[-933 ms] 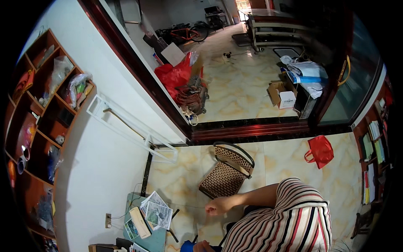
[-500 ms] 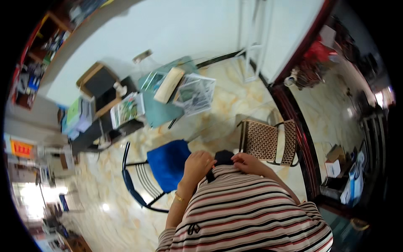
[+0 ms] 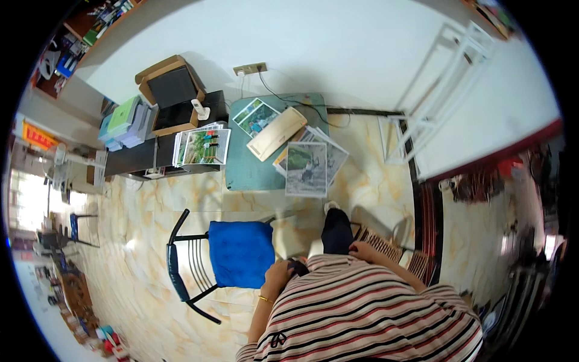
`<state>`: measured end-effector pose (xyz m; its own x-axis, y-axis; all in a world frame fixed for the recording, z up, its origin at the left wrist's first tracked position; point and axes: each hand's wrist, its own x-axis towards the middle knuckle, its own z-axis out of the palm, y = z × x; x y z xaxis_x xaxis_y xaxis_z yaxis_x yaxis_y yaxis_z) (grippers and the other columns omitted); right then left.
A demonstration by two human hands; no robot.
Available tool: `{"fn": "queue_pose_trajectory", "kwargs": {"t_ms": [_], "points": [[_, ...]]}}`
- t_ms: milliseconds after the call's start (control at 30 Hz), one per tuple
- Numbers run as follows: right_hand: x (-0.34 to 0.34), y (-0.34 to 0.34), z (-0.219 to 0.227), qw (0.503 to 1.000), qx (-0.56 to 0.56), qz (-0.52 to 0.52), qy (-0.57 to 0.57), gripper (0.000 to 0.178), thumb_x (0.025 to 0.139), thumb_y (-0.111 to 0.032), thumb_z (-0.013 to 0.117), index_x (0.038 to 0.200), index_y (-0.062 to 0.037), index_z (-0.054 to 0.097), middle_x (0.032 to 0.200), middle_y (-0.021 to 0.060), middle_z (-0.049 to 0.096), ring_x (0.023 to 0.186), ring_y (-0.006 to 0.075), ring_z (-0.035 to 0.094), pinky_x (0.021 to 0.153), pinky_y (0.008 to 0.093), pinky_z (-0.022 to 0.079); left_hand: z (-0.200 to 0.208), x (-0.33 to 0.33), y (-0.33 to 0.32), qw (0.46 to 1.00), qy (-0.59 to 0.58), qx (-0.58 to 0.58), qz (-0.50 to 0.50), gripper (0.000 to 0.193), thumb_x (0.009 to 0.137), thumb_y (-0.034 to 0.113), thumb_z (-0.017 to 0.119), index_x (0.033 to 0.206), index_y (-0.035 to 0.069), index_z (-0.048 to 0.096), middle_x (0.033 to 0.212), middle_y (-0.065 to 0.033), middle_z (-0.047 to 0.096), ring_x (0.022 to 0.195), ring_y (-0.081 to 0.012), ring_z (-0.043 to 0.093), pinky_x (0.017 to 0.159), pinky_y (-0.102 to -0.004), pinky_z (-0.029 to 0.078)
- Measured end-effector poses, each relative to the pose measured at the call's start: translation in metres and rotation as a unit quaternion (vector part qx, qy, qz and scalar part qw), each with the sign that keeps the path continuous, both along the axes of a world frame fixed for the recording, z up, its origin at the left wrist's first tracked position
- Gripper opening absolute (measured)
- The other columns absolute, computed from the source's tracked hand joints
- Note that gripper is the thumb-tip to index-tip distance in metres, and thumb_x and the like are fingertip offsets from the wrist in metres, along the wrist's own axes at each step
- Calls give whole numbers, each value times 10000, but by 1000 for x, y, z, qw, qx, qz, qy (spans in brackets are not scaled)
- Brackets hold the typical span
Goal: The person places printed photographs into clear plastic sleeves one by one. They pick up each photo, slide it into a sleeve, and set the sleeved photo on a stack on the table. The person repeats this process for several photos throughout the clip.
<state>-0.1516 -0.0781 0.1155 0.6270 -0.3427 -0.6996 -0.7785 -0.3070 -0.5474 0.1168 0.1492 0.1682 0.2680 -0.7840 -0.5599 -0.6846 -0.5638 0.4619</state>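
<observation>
My left hand (image 3: 277,276) is at the front of my striped shirt (image 3: 362,301), beside the blue chair seat (image 3: 241,253). Its fingers are curled against a small dark patch by the hem, and what they hold, if anything, is hidden. At the hem on the other side, my right hand (image 3: 363,251) has its fingers bent inward, close to my dark trouser leg (image 3: 336,232). Whether it pinches the cloth or something else cannot be made out. One leg is stretched forward, with a light shoe (image 3: 331,206) at its end.
Ahead, a low greenish table (image 3: 241,172) bears a cream laminator-like machine (image 3: 277,134) and printed picture sheets (image 3: 306,169). To its left, a black cabinet (image 3: 129,161) carries an open cardboard box (image 3: 169,123), a white handset and papers. A woven chair (image 3: 380,244) stands right; a white rack (image 3: 422,114) leans on the wall.
My view has swung right and up toward the wall and table. The hands, close together at the hem before, are now farther apart, and a leg has come forward.
</observation>
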Motion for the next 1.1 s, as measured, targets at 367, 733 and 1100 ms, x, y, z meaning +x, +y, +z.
{"fn": "queue_pose_trajectory", "kwargs": {"t_ms": [367, 733, 1100], "points": [[-13, -147, -43, 987, 107, -48, 109, 431, 779, -318, 652, 1020, 36, 606, 1049, 230, 591, 1047, 327, 545, 882, 354, 445, -49, -24, -141, 959, 43, 208, 187, 446, 823, 406, 605, 1181, 145, 555, 1182, -129, 552, 1126, -325, 511, 909, -433, 439], [-1, -193, -9, 920, 320, 90, 206, 236, 865, -266, 597, 957, -52, 636, 832, 57, 622, 690, 183, 575, 656, 332, 477, -95, -24, -138, 943, 261, 153, 143, 182, 840, 215, 568, 919, 52, 589, 837, -118, 647, 798, -257, 615, 731, -355, 473], [82, -191, -33, 944, 311, -84, 69, 224, 890, -233, 576, 975, -29, 612, 758, 25, 598, 673, 99, 555, 627, 267, 477, -133, 5, -106, 738, 589, 250, 212, 138, 871, 151, 568, 969, 56, 590, 811, -55, 620, 654, -134, 568, 585, -293, 474]]}}
